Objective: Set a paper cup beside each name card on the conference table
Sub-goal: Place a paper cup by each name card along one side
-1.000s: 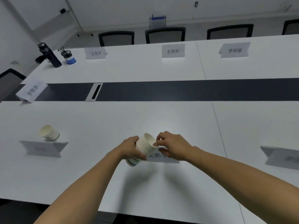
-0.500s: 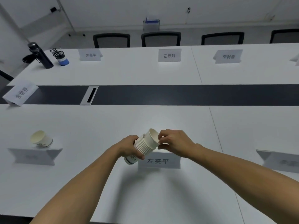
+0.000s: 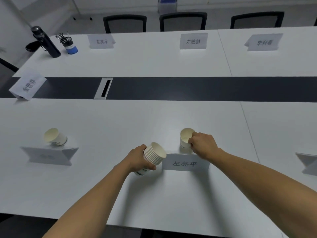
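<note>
A: Head view. Right hand [image 3: 203, 145] out past the near name card [image 3: 186, 163], fingers pinched on the rim of a single paper cup [image 3: 186, 137]. Cup upright, mouth up, its base at the table [image 3: 120, 121]; contact with the surface hard to confirm, as the card's top edge hides the foot.

B: Where is the cup against the card?

A: Just behind it on the far side, near the card's middle, slightly right. Hand closed on the cup's right rim.

B: Left hand?

A: Left hand [image 3: 139, 159] wrapped around a stack of nested cups [image 3: 153, 156], tilted, mouths pointing up and to the right. Stack just left of the near card, held above the table. Full grasp, fingers curled round the lower part.

B: Other places?

A: On the left, another cup [image 3: 54, 139] stands just behind a folded card seen from the back [image 3: 49, 154]. At the right edge, a third card back [image 3: 308, 163], partly cut off. Angled card at the left end [image 3: 28, 86] on the dark centre strip [image 3: 188, 88]. Three cards on the far half [image 3: 101, 41], [image 3: 193, 41], [image 3: 264, 42].

B: Anything else?

A: Dark bottle [image 3: 46, 42] and a blue pen holder [image 3: 68, 44] at the far left corner. Cable slot [image 3: 103, 88] in the strip. Three chairs [image 3: 183, 21] behind the far edge.
</note>
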The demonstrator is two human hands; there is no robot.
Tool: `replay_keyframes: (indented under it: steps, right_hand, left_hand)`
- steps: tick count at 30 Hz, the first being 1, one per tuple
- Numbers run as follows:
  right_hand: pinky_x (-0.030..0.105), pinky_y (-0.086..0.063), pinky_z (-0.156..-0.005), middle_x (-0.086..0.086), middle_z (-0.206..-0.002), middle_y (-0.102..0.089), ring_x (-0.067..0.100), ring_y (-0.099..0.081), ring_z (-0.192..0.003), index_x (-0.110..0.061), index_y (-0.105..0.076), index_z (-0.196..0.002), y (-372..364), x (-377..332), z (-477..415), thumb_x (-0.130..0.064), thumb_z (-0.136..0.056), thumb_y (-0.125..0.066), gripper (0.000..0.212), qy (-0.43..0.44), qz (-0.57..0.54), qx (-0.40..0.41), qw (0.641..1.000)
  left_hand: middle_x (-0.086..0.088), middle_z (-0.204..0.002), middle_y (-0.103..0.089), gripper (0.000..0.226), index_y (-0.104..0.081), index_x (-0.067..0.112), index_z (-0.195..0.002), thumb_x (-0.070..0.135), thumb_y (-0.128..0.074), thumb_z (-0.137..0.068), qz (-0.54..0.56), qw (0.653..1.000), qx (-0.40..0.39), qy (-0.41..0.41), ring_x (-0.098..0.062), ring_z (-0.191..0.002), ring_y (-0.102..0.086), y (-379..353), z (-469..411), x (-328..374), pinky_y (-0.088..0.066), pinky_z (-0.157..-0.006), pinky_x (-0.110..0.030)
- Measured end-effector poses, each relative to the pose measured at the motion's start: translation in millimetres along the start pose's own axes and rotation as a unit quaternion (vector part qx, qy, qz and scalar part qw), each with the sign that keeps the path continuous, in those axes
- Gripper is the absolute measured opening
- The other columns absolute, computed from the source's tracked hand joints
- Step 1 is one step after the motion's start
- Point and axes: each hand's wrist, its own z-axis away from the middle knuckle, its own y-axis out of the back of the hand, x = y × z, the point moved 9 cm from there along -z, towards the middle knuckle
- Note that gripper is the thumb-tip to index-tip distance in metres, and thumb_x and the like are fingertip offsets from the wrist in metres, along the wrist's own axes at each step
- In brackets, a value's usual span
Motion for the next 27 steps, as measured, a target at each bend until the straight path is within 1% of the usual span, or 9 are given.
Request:
replay_keyframes:
  steps: [3, 5, 8, 11, 15, 17, 20, 23, 27]
  right_hand:
    - [0.031, -0.041, -0.061, 0.003, -0.1, -0.062, 0.027, -0.061, -0.084, -0.02, -0.072, -0.102, -17, -7, 0, -0.014, -0.09, -0.048, 0.027, -0.011, 0.011, -0.019, 1.0]
    - [0.032, -0.042, -0.064, 0.003, -0.106, -0.062, 0.028, -0.061, -0.089, -0.021, -0.07, -0.109, -20, -9, 3, -0.014, -0.091, -0.048, 0.029, -0.016, 0.003, -0.026, 1.0]
    - [0.033, -0.046, -0.074, -0.001, -0.118, -0.062, 0.027, -0.061, -0.1, -0.027, -0.065, -0.121, -10, -7, 12, -0.019, -0.093, -0.049, 0.033, -0.019, -0.026, -0.026, 0.999]
    - [0.034, -0.046, -0.079, -0.004, -0.127, -0.059, 0.024, -0.059, -0.108, -0.029, -0.059, -0.129, 14, 9, 33, -0.023, -0.095, -0.048, 0.036, -0.035, -0.044, -0.009, 0.998]
    - [0.034, -0.049, -0.084, -0.005, -0.131, -0.057, 0.021, -0.058, -0.111, -0.026, -0.056, -0.132, 48, 47, 75, -0.023, -0.097, -0.047, 0.037, -0.069, -0.045, 0.027, 0.996]
    - [0.034, -0.049, -0.084, -0.005, -0.13, -0.058, 0.02, -0.059, -0.111, -0.025, -0.057, -0.132, 61, 75, 109, -0.024, -0.098, -0.047, 0.036, -0.1, -0.046, 0.04, 0.993]
    - [0.033, -0.05, -0.083, -0.006, -0.126, -0.061, 0.019, -0.06, -0.108, -0.024, -0.061, -0.127, 68, 118, 166, -0.027, -0.098, -0.047, 0.033, -0.144, -0.049, 0.059, 0.987]
    - [0.032, -0.049, -0.08, -0.006, -0.122, -0.063, 0.019, -0.062, -0.104, -0.024, -0.063, -0.124, 65, 159, 232, -0.03, -0.098, -0.047, 0.031, -0.19, -0.055, 0.071, 0.978]
    - [0.033, -0.049, -0.081, -0.005, -0.122, -0.063, 0.02, -0.062, -0.104, -0.024, -0.062, -0.125, 53, 200, 313, -0.032, -0.099, -0.046, 0.032, -0.227, -0.062, 0.072, 0.969]
  left_hand:
    - [0.006, -0.099, -0.063, 0.06, -0.054, 0.022, -0.11, 0.029, -0.089, -0.062, -0.004, 1.0, 0.0, -0.007, -0.02, -0.096, -0.063, 2, -1, -4, -0.057, -0.085, -0.042]
    - [0.006, -0.099, -0.063, 0.06, -0.055, 0.021, -0.11, 0.03, -0.089, -0.061, -0.013, 1.0, 0.004, -0.014, -0.02, -0.095, -0.063, 6, -2, -3, -0.057, -0.085, -0.042]
    - [0.005, -0.1, -0.064, 0.061, -0.054, 0.022, -0.11, 0.031, -0.088, -0.06, -0.03, 0.999, 0.007, -0.033, -0.02, -0.095, -0.063, 12, -4, 12, -0.057, -0.086, -0.043]
    - [0.003, -0.102, -0.064, 0.063, -0.053, 0.023, -0.111, 0.033, -0.088, -0.059, -0.065, 0.995, 0.004, -0.07, -0.021, -0.095, -0.063, 16, -5, 47, -0.058, -0.085, -0.044]
    - [0.002, -0.104, -0.063, 0.064, -0.051, 0.024, -0.112, 0.032, -0.088, -0.06, -0.106, 0.985, 0.0, -0.133, -0.021, -0.095, -0.062, 6, -6, 116, -0.058, -0.082, -0.041]
    - [0.001, -0.105, -0.061, 0.065, -0.05, 0.024, -0.113, 0.031, -0.089, -0.062, -0.126, 0.977, -0.01, -0.171, -0.022, -0.097, -0.061, -15, -2, 159, -0.057, -0.081, -0.036]
    - [-0.001, -0.107, -0.062, 0.065, -0.05, 0.024, -0.113, 0.031, -0.089, -0.062, -0.15, 0.963, -0.027, -0.22, -0.022, -0.098, -0.061, -56, 9, 218, -0.057, -0.081, -0.036]
    - [0.0, -0.105, -0.063, 0.064, -0.051, 0.024, -0.111, 0.032, -0.089, -0.06, -0.169, 0.95, -0.044, -0.259, -0.021, -0.095, -0.061, -109, 30, 267, -0.057, -0.076, -0.035]
    - [0.0, -0.105, -0.063, 0.062, -0.051, 0.023, -0.11, 0.033, -0.088, -0.061, -0.187, 0.939, -0.063, -0.282, -0.021, -0.096, -0.061, -182, 60, 310, -0.057, -0.083, -0.039]
